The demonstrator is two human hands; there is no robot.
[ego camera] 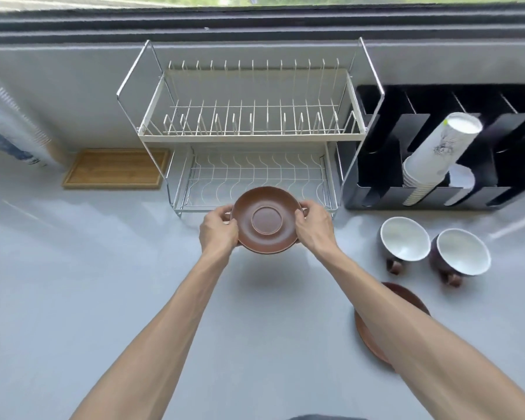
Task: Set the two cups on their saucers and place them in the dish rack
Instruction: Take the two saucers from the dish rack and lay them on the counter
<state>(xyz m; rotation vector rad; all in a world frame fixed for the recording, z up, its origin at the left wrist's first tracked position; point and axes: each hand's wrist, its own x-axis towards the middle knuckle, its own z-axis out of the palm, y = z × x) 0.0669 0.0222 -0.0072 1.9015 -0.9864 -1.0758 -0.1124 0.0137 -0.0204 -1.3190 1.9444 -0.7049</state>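
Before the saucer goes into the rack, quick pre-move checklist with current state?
1. Grip: left hand and right hand pinch opposite rims of the brown saucer: ok.
2. Saucer level: tilted toward the camera: not ok.
3. Lower tier of dish rack free to receive: ok.
4. Cup on the held saucer: none; both cups stand on the counter: not ok.
5. Second saucer on the counter, partly hidden by the right forearm: cannot tell if undamaged.

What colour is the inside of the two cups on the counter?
White inside both cups, with dark brown outsides; the head view shows it.
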